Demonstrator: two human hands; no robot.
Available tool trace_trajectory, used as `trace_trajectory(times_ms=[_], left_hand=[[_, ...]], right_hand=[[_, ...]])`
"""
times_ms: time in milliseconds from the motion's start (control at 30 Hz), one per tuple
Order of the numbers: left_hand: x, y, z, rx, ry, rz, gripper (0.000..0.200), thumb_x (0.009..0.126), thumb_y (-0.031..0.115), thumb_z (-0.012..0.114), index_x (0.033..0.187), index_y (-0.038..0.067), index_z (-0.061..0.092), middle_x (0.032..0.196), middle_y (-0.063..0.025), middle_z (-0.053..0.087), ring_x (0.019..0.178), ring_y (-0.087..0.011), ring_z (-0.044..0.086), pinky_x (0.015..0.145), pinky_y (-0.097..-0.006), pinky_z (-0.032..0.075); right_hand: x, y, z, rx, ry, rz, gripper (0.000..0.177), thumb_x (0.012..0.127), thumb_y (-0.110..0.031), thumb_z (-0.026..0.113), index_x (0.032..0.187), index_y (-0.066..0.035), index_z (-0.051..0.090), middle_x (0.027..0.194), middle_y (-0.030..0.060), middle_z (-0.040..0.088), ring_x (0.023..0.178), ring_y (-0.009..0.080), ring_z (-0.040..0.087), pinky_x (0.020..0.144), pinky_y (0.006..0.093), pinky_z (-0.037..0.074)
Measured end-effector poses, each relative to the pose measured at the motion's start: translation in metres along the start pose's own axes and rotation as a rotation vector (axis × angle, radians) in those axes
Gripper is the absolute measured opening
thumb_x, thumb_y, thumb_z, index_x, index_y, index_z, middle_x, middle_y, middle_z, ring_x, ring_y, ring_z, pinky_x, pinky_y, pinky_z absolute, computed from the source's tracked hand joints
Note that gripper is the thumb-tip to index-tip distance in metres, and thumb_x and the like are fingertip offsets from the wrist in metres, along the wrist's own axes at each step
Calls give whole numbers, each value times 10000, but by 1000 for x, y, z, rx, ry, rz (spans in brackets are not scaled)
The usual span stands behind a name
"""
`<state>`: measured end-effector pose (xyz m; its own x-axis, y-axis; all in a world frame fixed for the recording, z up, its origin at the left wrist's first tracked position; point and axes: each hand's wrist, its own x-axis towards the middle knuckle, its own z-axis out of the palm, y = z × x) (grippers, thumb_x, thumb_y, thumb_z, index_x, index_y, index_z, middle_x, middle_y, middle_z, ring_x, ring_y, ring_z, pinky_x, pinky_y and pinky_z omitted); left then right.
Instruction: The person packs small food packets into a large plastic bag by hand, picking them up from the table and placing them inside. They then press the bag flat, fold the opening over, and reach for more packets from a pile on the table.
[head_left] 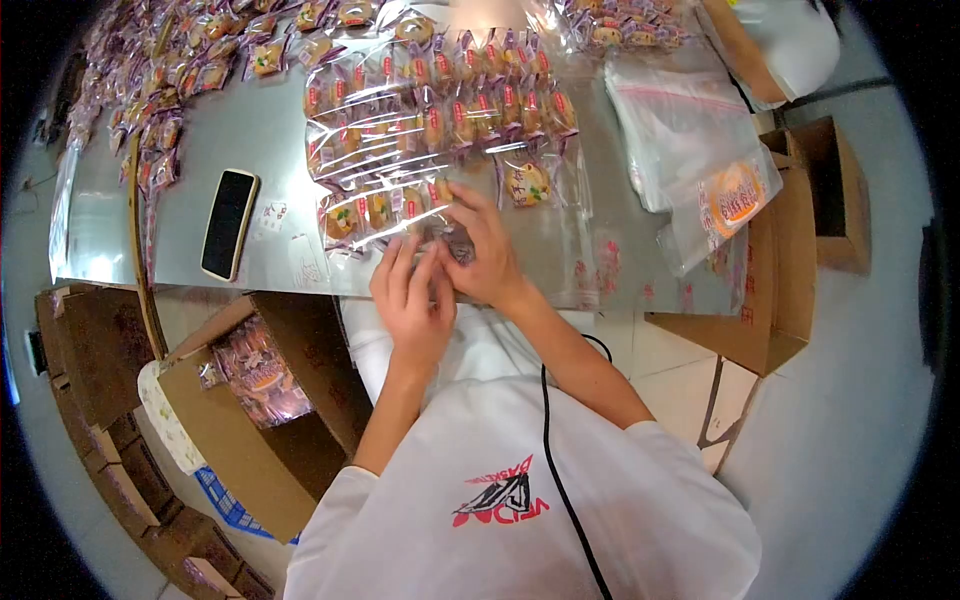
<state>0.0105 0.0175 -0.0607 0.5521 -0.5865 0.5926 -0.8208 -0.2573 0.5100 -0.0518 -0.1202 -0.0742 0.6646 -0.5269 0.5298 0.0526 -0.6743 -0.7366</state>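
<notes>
A large clear plastic bag lies flat on the metal table, with rows of small wrapped cakes inside. Both of my hands are at its near side, close to the table's front edge. My right hand curls over a purple-edged wrapped cake, its fingertips by the end of the nearest row. Beside it, my left hand has bent fingers close together on the film; what they pinch is hidden. One wrapped cake lies face up at the right, under the clear film.
A phone lies on the table at left. Loose wrapped cakes heap at back left. Empty printed bags are stacked at right. Cardboard boxes stand right and left; the left box holds a filled bag. Another person's arm shows at top right.
</notes>
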Motion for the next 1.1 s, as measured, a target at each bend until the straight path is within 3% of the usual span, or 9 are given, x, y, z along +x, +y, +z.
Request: trace_trajectory(times_ms=[67,200,400,533,633,767,833,900,1100], left_hand=[[14,-5,-3,158,-88,143,430,919,84,713,1347,58,677,1494,-124,603,1392,-366,537,1158,-506,376],[38,-9,-6,245,-244,156,460,948,165,677,1402,91,658,1471,-111,616,1392,-332,542,1220,-514,285],[69,-2,-20,337,-377,229,610,859,127,695,1464,125,615,1465,-105,597,1341,-322,565,1204,-575,309],[70,-5,-17,326,-384,206,606,881,99,672,1481,145,598,1453,-96,622,1312,-289,594,1223,-572,290],[64,-11,-11,333,-316,212,580,904,94,657,1477,172,605,1450,-80,639,1305,-237,616,1239,-580,254],[56,-1,-6,405,-328,122,607,875,92,682,1468,199,611,1462,-55,628,1295,-253,615,1209,-615,235],[56,-2,-6,413,-412,80,637,855,85,698,1474,206,607,1462,-52,625,1279,-269,614,1183,-606,254],[60,-5,-4,339,-295,133,701,807,64,723,1480,226,612,1432,-50,641,1258,-278,601,1157,-576,274],[48,-26,4,232,-176,174,603,753,19,711,1326,207,733,1383,-101,665,1349,-303,559,1180,-555,263]], right_hand=[[-3,2,2,70,10,56,649,760,53,752,1373,-37,559,1479,215,534,1313,415,577,1061,437,520],[3,0,1,263,108,185,536,783,49,684,1305,-30,588,1398,214,579,1264,412,595,1058,447,507],[2,-5,-3,91,92,181,475,828,23,680,1295,-63,656,1345,157,640,1246,377,631,1036,412,533],[0,-8,-5,468,114,407,452,820,23,675,1262,-71,676,1340,157,640,1237,377,619,1041,436,515],[1,-4,-16,-116,244,89,427,825,-19,689,1246,-83,685,1317,164,648,1245,378,591,1078,478,456],[24,-15,-51,-541,116,95,616,790,-167,778,1381,-66,636,1448,194,548,1308,414,527,1108,493,420],[20,0,-59,-579,16,132,712,794,-203,788,1463,-85,576,1515,202,500,1368,428,486,1132,524,405],[21,8,-69,-590,-71,107,710,798,-163,785,1468,-87,562,1507,200,519,1360,427,506,1131,524,415],[19,12,-75,-411,15,9,438,902,-174,760,1312,-45,672,1200,173,716,1163,364,677,1027,421,530]])
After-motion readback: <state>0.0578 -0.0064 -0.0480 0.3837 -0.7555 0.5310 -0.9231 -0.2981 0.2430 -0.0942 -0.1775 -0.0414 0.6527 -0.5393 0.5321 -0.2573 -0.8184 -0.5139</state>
